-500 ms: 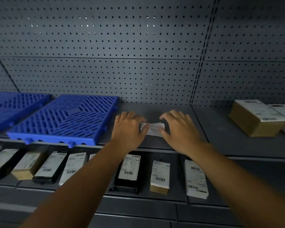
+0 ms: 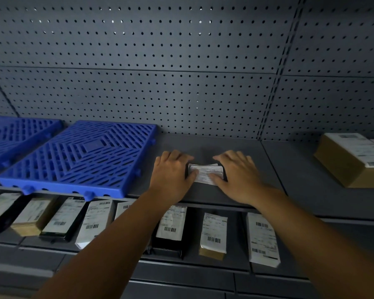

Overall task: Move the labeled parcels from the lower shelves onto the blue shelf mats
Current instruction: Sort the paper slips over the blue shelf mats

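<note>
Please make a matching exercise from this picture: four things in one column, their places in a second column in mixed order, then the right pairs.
Things
1. small parcel
2. nearer blue mat
3. brown box
4. white parcel

Places
A. lower shelf, right end of the row
B. upper shelf, between the left hand and the right hand
C. upper shelf, far right
D. upper shelf, left of the left hand

Pairs: 1-B, 2-D, 3-C, 4-A
</note>
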A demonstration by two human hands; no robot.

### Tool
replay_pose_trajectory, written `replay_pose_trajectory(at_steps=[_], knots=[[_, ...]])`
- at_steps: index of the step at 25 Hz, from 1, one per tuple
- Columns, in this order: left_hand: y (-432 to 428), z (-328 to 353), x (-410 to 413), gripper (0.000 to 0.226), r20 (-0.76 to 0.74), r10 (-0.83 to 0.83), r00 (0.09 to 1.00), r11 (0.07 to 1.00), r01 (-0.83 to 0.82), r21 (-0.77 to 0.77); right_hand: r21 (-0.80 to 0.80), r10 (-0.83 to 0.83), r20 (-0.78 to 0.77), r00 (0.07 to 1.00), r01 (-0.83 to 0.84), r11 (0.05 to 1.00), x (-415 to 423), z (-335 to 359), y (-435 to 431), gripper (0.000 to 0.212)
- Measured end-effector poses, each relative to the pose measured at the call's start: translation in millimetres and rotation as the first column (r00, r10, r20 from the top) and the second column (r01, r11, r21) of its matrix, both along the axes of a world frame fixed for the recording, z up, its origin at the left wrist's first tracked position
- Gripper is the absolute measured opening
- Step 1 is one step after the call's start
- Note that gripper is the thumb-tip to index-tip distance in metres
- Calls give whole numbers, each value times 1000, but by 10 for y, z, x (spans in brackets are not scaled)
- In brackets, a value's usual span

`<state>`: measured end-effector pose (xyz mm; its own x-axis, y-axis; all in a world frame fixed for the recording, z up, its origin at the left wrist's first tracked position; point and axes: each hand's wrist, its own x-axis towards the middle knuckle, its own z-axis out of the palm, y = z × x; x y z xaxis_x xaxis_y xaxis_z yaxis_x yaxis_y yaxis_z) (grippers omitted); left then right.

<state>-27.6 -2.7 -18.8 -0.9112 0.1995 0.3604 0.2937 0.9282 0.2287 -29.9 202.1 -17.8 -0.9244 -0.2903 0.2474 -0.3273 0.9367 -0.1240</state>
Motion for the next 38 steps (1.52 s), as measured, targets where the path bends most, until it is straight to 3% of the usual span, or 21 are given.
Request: replay_pose_trajectory(at_steps=[5, 12, 19, 23, 27, 32, 38], knots=[[-7, -38, -15, 32, 12, -37, 999, 994, 36, 106, -131, 55, -7, 998, -56, 990, -32, 21, -4, 23], [-30, 29, 25, 14, 93, -106, 990, 926, 65, 371, -404, 79, 59, 995, -48, 913, 58, 113, -5, 16], [-462, 374, 299, 6, 129, -211, 969, 724, 66, 687, -732, 236, -60, 970, -204, 650, 111, 359, -216, 20], [-955, 570, 524, 7, 58, -127, 990, 698, 47, 715, -764, 366, -106, 925, -311, 565, 98, 447, -685, 27], [-1662, 788, 622, 14, -31, -27, 999, 719, 41, 694, -770, 375, -83, 923, -298, 565, 62, 419, -1156, 33], [-2589, 1007, 553, 20, -145, -51, 988, 653, 143, 744, -819, 383, -118, 916, -308, 485, 39, 469, -2083, 26], [-3296, 808, 281, 18, -72, -175, 982, 671, 173, 721, -782, 328, -13, 945, -214, 586, 98, 308, -2873, 22]])
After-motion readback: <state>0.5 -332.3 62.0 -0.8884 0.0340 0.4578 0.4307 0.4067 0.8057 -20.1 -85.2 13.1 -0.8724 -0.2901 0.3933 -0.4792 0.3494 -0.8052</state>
